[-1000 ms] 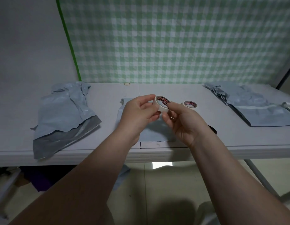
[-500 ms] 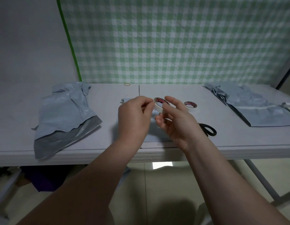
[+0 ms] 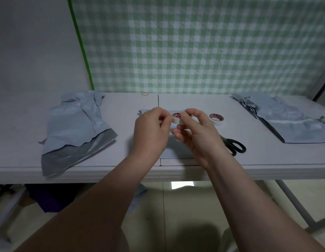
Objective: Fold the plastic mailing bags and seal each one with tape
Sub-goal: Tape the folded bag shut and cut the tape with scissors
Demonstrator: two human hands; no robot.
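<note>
- While a person's bare forearms reached over the near edge of a pale folding table [image 3: 121, 113], both hands met above its middle around a small tape roll [image 3: 176, 118], a white ring with a red-and-black printed core.
- The right hand [image 3: 199, 137] held the roll off the tabletop, thumb laid across its top and fingers curled beneath it.
- The left hand [image 3: 151, 132] had thumb and forefinger drawn together in a pinch at the roll's left rim, the other fingers curled; whether they had caught the tape's loose end could not be told.
- Directly below the hands, a flat grey-blue plastic mailing bag [image 3: 176, 154] lay smooth on the table, one corner showing past the left knuckles.
- A crumpled heap of bags [image 3: 76, 128] in the same glossy plastic sat at the table's left, its darker grey lower end drooping over the front edge.
- A flatter stack of bags [image 3: 292, 128] lay at the far right, a pale strip running across it.
- A second tape roll [image 3: 216, 119] lay flat just right of the hands; black-handled scissors [image 3: 237, 146] rested nearer the front, partly hidden by the right wrist.
- A thin yellow rubber band [image 3: 145, 94] lay at the back edge, below a green-and-white gingham cloth [image 3: 203, 42] hung behind.
</note>
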